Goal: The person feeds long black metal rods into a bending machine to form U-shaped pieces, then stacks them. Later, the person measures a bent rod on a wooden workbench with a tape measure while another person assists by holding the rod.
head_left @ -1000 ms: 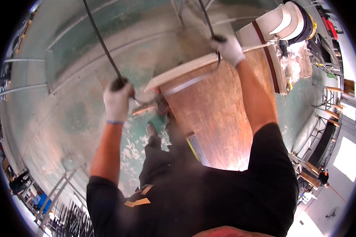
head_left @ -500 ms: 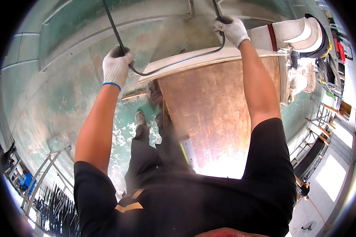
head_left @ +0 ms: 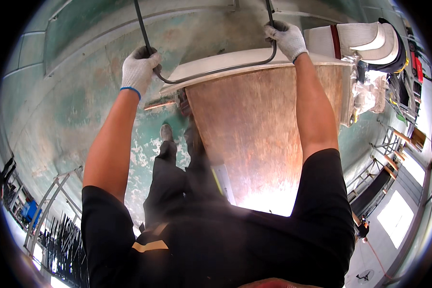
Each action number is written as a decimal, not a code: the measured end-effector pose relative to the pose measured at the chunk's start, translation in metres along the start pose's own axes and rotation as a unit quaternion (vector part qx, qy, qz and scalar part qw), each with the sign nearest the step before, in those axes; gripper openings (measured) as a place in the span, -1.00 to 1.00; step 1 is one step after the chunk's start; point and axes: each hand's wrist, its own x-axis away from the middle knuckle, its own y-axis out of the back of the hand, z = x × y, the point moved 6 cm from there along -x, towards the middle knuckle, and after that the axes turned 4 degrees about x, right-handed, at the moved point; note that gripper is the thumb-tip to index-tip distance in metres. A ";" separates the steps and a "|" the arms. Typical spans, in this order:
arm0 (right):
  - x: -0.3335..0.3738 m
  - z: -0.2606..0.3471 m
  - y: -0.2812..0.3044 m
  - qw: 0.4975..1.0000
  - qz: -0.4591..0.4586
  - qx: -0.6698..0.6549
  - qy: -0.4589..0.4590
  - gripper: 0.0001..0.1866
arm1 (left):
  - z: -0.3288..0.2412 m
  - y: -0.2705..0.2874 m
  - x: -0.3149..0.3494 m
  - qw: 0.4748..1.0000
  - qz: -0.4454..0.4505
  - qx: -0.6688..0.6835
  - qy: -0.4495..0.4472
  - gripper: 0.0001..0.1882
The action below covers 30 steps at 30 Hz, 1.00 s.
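A dark, thin metal tube frame (head_left: 216, 71), bent into a U, is held out in front of me with its two legs running up past the far edge of the view. My left hand (head_left: 137, 71), in a white knit glove with a blue cuff, is closed around the left leg just above its bend. Around the right leg, also just above the bend, my gloved right hand (head_left: 290, 40) is closed. The tube's cross piece passes over the pale far edge (head_left: 235, 60) of a wooden-topped table (head_left: 247, 115); I cannot tell whether it touches.
Stacked pale ribbed pieces (head_left: 357, 39) lie beyond the table's right corner, beside clear plastic wrapping (head_left: 365, 91). Worn green floor (head_left: 67, 110) spreads to the left. Metal racks (head_left: 48, 206) stand at lower left. Another person (head_left: 362, 228) is far off at lower right.
The view has shifted slightly. Both hands keep their grip on the tube frame, and its cross piece shows slightly higher against the table's far edge.
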 end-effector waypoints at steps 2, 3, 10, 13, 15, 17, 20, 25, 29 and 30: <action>0.001 0.005 -0.002 1.000 0.000 0.007 -0.003 -0.68 | 0.004 0.004 -0.004 1.000 -0.003 -0.018 -0.006 -0.79; 0.001 0.001 -0.001 1.000 -0.002 0.018 0.003 -0.67 | 0.005 0.003 -0.005 1.000 -0.002 -0.014 -0.007 -0.78; -0.013 -0.017 -0.001 0.997 -0.002 -0.069 0.044 -0.77 | 0.004 0.005 -0.003 1.000 0.005 0.004 -0.009 -0.74; -0.017 -0.022 0.000 0.994 0.000 -0.096 0.051 -0.80 | 0.003 0.003 0.001 1.000 0.000 -0.002 -0.008 -0.75; -0.017 -0.025 -0.001 0.993 0.011 -0.103 0.058 -0.81 | 0.004 0.003 0.000 1.000 0.005 -0.009 -0.010 -0.75; -0.016 -0.026 0.000 0.992 0.014 -0.107 0.064 -0.82 | 0.004 0.002 -0.001 1.000 0.010 -0.012 -0.015 -0.75; -0.016 -0.027 -0.001 0.990 0.011 -0.128 0.050 -0.81 | 0.003 0.003 0.000 1.000 0.009 -0.014 -0.017 -0.74; -0.012 -0.021 -0.002 0.993 0.009 -0.106 0.055 -0.80 | 0.007 0.005 -0.001 1.000 0.004 -0.019 -0.018 -0.74; -0.006 -0.007 0.002 0.996 0.004 -0.055 0.069 -0.80 | 0.004 0.003 0.001 1.000 0.004 -0.020 -0.020 -0.75; -0.008 -0.008 0.002 0.996 0.004 -0.060 0.072 -0.79 | 0.004 0.004 0.001 1.000 0.003 -0.018 -0.022 -0.75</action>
